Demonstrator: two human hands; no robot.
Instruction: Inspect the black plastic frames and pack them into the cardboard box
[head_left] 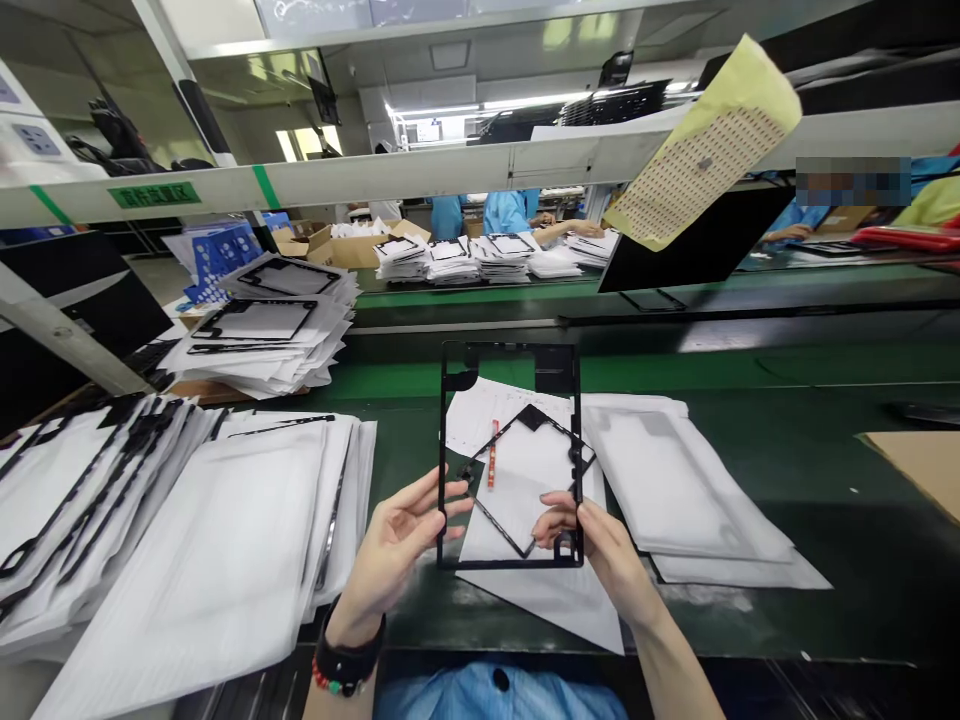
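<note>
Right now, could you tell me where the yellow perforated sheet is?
In the head view the yellow perforated sheet hangs at upper right, in front of the overhead shelf rail, above the black panel beyond the green conveyor belt.

Two hands (397, 540), two black frames (510, 455), one yellow sheet (705, 150).

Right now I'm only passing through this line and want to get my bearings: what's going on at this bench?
A person holds a thin black rectangular frame upright over the green bench, the left hand at its lower left edge and the right hand pinching its lower right corner. Beneath it a second black frame lies tilted on white sheets. Stacks of white sleeved parts sit to the left, and other people in blue work at the far bench.
</note>
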